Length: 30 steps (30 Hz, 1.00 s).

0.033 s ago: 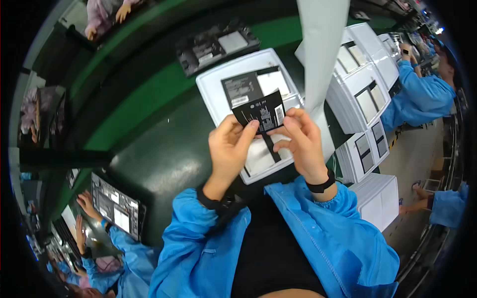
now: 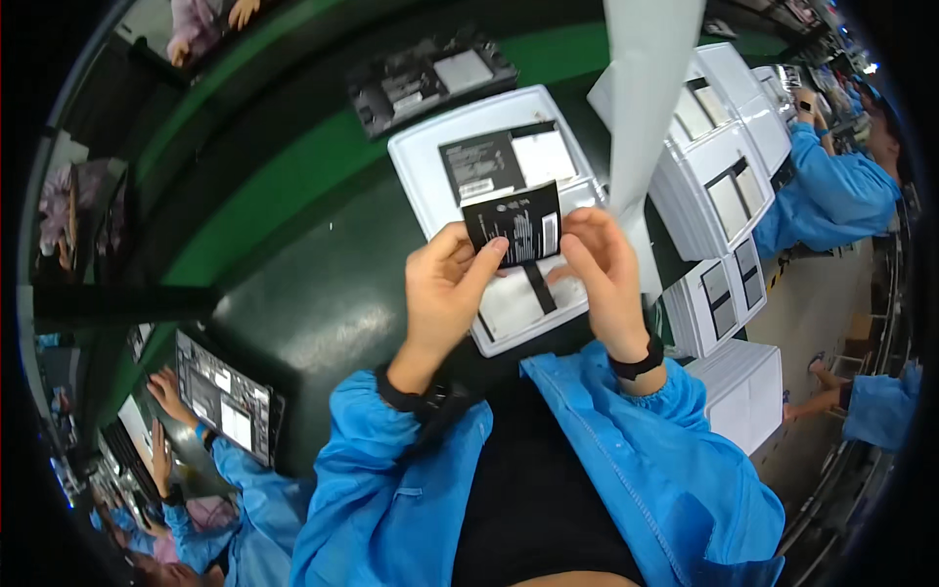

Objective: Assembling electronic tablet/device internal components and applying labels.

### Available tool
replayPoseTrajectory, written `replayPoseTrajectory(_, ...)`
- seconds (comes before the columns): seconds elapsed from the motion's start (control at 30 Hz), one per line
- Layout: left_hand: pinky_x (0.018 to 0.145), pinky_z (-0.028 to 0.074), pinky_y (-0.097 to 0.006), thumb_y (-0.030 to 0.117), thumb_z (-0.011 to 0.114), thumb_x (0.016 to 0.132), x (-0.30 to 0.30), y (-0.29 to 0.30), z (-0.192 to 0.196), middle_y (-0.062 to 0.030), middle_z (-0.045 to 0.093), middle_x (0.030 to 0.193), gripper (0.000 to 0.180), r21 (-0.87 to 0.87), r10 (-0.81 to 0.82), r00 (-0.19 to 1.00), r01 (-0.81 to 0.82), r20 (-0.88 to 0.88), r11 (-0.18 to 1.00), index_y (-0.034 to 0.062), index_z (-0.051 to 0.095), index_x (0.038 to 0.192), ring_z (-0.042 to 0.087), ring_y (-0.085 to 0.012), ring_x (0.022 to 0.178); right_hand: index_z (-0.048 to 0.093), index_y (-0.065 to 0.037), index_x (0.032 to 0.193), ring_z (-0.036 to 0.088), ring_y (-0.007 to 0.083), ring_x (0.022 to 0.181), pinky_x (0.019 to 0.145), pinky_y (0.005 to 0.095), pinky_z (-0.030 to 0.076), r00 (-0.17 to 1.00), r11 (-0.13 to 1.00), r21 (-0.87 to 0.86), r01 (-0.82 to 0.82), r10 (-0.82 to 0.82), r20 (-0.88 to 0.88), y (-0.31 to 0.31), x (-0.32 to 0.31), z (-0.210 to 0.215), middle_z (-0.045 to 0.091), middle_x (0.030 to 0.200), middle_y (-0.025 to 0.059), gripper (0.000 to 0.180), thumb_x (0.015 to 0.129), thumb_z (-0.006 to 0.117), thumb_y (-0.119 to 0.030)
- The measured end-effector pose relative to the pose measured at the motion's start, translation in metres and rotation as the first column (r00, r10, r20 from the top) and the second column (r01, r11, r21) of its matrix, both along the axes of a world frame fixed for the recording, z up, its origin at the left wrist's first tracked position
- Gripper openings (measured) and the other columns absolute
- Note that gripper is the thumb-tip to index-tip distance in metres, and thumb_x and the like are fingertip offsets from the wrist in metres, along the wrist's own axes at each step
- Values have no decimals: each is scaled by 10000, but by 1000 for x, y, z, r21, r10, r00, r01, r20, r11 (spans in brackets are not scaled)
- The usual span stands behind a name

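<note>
Held panel: a thin, flat, black rectangular panel with white print and a pale label [image 2: 515, 225] is held up above the tray; its underside is hidden and its print is too small to be made out.
Left hand: the panel's lower left is pinched by the left hand [image 2: 437, 289], thumb across the printed face; the fingers behind are partly covered.
Right hand: the right hand [image 2: 608, 262] is held at the panel's right edge, fingers bent and thumb apart from them; whether the edge is gripped cannot be told.
Tray: the shallow white plastic tray with a raised rim [image 2: 416, 186] is partly covered by hands and panel.
Tray contents: a black printed rectangle [image 2: 479, 166] is seen beside a white rectangle [image 2: 544, 157]; below, a black strip [image 2: 540, 290] is partly hidden by the right hand.
Right side: stacked white trays [image 2: 712, 142] are partly blocked by a pale hanging column [image 2: 649, 108].
</note>
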<state>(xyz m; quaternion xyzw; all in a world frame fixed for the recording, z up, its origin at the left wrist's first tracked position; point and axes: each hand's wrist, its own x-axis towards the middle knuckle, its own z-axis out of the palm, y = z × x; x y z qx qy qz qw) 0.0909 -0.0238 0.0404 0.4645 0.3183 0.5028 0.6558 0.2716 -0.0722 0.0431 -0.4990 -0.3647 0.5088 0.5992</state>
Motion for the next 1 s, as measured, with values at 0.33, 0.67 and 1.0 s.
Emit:
replayPoseTrajectory(0.33, 678, 596, -313, 24, 745, 883, -59, -35, -10, -164, 765, 911, 313, -98, -195, 758, 172, -622, 980, -21, 690, 1189, 767, -251, 766, 725, 59, 989, 589, 51, 537, 442, 212, 425, 844, 816, -511, -272, 457, 281, -19, 18, -1, 755, 807, 74, 156, 899, 760, -63)
replayPoseTrajectory(0.67, 814, 571, -392, -18, 775, 768, -88, -33, -52, -79, 710, 1066, 245, 636, 433, 566, 224, -702, 738, 30, 741, 1006, 681, -303, 1012, 692, 82, 1076, 642, 77, 584, 420, 192, 449, 912, 856, -496, -147, 311, 266, -9, 3, -31, 769, 874, 129, 230, 928, 744, -87)
replayPoseTrajectory(1.0, 865, 556, -419, 8, 790, 734, -84, -41, -56, -89, 710, 1119, 287, 636, 384, 580, 323, -718, 701, 41, 746, 1015, 668, -316, 1075, 701, 83, 1078, 637, 69, 585, 442, 195, 451, 886, 854, -507, -118, 321, 334, -9, 0, -32, 774, 865, 126, 256, 916, 765, -105)
